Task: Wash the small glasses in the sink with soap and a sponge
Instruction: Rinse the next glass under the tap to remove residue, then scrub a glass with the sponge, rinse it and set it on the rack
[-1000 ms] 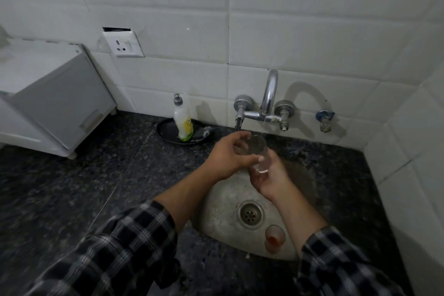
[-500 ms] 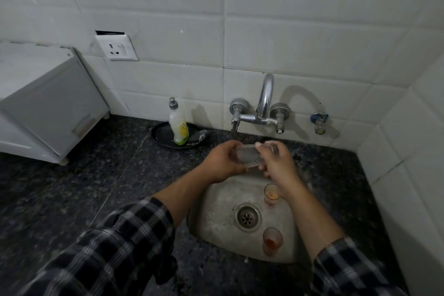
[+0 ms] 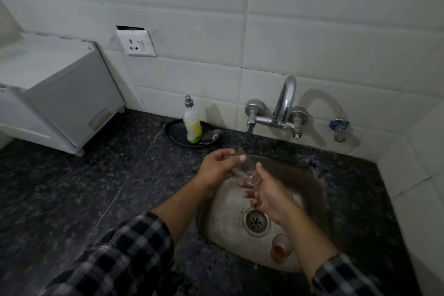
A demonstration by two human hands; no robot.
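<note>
Since half a second ago, our hands have dropped from under the tap (image 3: 284,103) toward the far left rim of the sink (image 3: 223,228), and the clear glass (image 3: 243,170) has gone from level to tilted, with its base down to the right.

From the head view, the left hand (image 3: 217,167) pinches that glass near its mouth with thumb and fingertips. The right hand (image 3: 266,191) lies loose and spread beneath the base, cradling it, not clamping it. A second glass with orange dregs (image 3: 280,249) stands in the near part of the sink, just beside the right forearm. The soap bottle (image 3: 192,125) stands far left on the counter (image 3: 96,187), well apart from us. We see no sponge.

Our worries:
- Wet skin on smooth glass, held only by a pinch, could let it slide and strike the steel basin or the stone edge.
- Drawing the right arm back could knock over the glass near it.
- Another glass may be hidden under the right hand, so lowering blindly risks a clink.
- Rinsing without soap or a sponge may leave a film.
</note>
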